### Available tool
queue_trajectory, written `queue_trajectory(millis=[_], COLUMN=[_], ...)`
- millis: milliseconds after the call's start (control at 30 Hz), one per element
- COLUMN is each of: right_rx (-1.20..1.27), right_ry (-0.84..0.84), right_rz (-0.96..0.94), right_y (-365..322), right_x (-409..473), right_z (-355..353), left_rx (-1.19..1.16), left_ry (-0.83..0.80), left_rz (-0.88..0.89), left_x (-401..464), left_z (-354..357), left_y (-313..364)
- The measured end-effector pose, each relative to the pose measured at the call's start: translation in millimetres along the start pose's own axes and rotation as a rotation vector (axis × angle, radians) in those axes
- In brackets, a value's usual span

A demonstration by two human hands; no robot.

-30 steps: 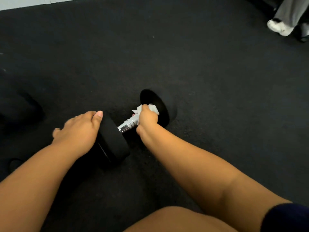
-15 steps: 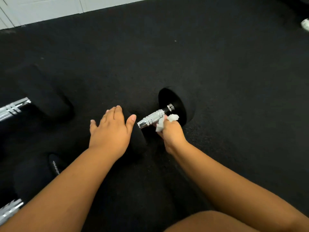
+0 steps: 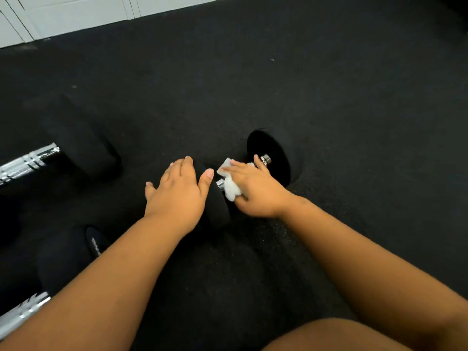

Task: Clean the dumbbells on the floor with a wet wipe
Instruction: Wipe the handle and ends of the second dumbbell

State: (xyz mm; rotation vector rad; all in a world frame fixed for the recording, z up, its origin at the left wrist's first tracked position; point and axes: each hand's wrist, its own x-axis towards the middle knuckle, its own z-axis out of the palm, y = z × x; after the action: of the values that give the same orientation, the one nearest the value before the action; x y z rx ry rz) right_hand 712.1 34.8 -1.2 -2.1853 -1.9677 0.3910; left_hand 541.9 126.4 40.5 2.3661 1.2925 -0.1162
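Note:
A black dumbbell (image 3: 274,158) with a chrome handle lies on the dark floor at the centre. My left hand (image 3: 178,191) rests flat on its near weight head, fingers straight. My right hand (image 3: 255,188) lies over the handle and holds a crumpled white wet wipe (image 3: 231,187) against it, covering most of the chrome. Only the handle's far end shows by the far head.
Two more black dumbbells lie at the left: one (image 3: 76,145) at mid-left with its chrome handle running off frame, another (image 3: 68,257) at lower left. A white wall base (image 3: 76,19) runs along the top left. My knee (image 3: 329,335) is at the bottom edge.
My right hand with the wipe has moved from the near side of the handle up over it, covering the chrome. My left hand stays on the near head. The view has tilted slightly.

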Motion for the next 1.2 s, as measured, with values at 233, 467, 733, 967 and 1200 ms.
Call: queue_trajectory(millis=[233,467,733,967,1200], right_rx=[0.255,-0.223,-0.265,0.183,-0.238], right_ry=[0.029,0.23,-0.178,0.317,0.118], right_rz=[0.02,-0.046,0.001,-0.051,-0.136], right_y=[5.4,-10.5,-6.6,5.7,-5.1], right_x=[-2.6,24.3,57.4,45.5,18.0], right_z=[-0.5,23.1,-9.8,-14.1,10.8], left_rx=[-0.027,-0.039,-0.025,-0.003,-0.016], left_ry=[0.008,0.023,0.023,0.022,0.029], left_rz=[0.002,-0.004,0.012,0.028,0.022], left_x=[-0.8,-1.5,-5.2,-9.3,-10.6], left_z=[2.1,2.2,2.7,4.1,4.2], left_y=[-0.3,0.7,-0.1,1.2,1.6])
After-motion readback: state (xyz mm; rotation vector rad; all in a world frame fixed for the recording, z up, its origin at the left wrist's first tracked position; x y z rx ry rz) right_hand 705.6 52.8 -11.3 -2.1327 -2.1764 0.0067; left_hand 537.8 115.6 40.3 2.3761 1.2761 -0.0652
